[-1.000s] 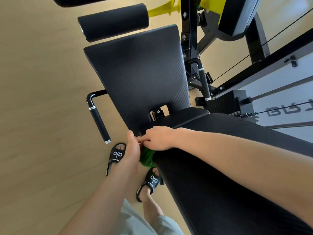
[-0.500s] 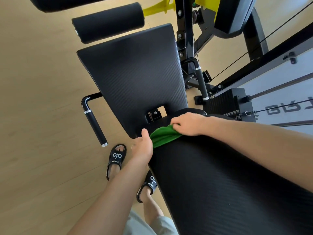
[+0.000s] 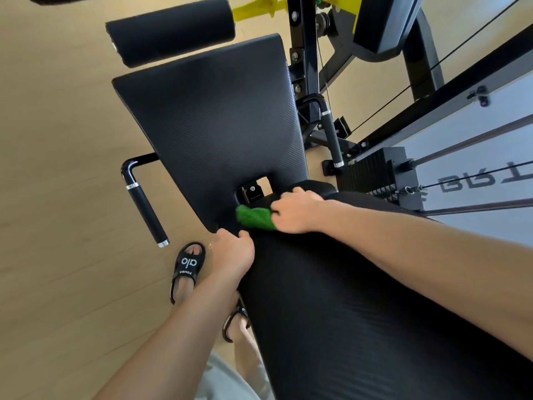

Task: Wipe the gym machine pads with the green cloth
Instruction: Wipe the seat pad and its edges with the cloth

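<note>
Fingers (image 3: 281,210) of the right hand (image 3: 297,212) bunch the green cloth (image 3: 255,217) against the near pad (image 3: 360,298) to wipe, while the left hand (image 3: 233,251) curls on its edge, steadying.

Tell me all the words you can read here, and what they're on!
"alo" in white, on the strap of the sandal.
A smaller white word below it on the same strap is too small to read surely.
Big grey letters on the white panel appear upside down and cut off; they can't be read surely.
Nothing is written on the pads or the cloth.
</note>
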The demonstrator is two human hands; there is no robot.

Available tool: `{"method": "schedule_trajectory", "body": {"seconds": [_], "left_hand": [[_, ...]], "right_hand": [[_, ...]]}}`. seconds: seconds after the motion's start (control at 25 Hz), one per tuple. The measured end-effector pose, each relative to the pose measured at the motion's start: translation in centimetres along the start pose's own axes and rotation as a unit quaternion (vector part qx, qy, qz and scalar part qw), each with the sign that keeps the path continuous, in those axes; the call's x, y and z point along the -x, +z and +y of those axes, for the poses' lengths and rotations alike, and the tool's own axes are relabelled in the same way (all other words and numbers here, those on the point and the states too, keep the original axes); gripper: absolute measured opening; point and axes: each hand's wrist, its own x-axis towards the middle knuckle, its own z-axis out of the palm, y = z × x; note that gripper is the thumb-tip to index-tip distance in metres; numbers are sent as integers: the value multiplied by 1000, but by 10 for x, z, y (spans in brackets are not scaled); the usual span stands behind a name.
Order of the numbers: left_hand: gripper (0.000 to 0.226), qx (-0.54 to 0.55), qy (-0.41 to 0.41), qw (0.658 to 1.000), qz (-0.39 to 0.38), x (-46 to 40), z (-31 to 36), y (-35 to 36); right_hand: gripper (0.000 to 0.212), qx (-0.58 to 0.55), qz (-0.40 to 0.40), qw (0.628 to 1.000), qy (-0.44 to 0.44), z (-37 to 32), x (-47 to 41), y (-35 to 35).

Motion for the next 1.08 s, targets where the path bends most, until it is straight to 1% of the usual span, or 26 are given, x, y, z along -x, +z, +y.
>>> {"method": "schedule_trajectory", "body": {"seconds": [0.12, 0.2, 0.24, 0.32, 0.36, 0.44, 0.48, 0.56, 0.6, 0.68, 0.8, 0.88, 0.92, 1.0, 1.08], "left_hand": [[49, -18, 27, 999, 9, -6, -4, 3], [48, -29, 26, 999, 18, -8, -7, 5], [49, -28, 22, 999, 20, -9, -6, 6], [50, -17, 8, 1000, 19, -9, -3, 7], [50, -10, 2, 1000, 18, -8, -2, 7], [51, -2, -9, 1000, 20, -8, 0, 5], [51, -1, -11, 1000, 19, -6, 0, 5], [50, -1, -10, 1000, 17, -4, -1, 5], [50, -3, -8, 1000, 17, -5, -1, 6], [49, -2, -5, 1000, 20, -7, -2, 5], [45, 8, 12, 1000, 17, -6, -5, 5], [44, 24, 18, 999, 21, -7, -6, 3], [44, 38, 16, 999, 22, -7, -5, 3], [42, 73, 9, 997, 36, -9, -7, 2], [41, 78, 29, 995, 53, -6, -11, 3]], "right_hand": [[50, -12, -14, 999, -30, -20, -7, -1], [49, -17, -1, 999, -37, -11, -2, -2], [49, -12, 4, 1000, -26, 1, 3, -4], [49, -14, 10, 999, 42, 44, 6, -6], [50, -13, 4, 996, 92, 69, 6, -8], [52, -24, -13, 987, 159, 107, 4, -6], [53, -34, -12, 984, 176, 114, 3, -2], [51, -22, -12, 984, 179, 98, -3, 1], [50, -11, -10, 985, 171, 81, -5, 2], [48, 7, 5, 993, 115, 39, -7, 0], [47, -15, 38, 999, 28, -12, -4, 7], [46, -43, 45, 998, -30, -35, -5, 15], [46, -66, 42, 995, -60, -41, -10, 19], [50, -105, 1, 989, -107, -47, -21, 22], [54, -115, -35, 983, -137, -44, -40, 25]]}}
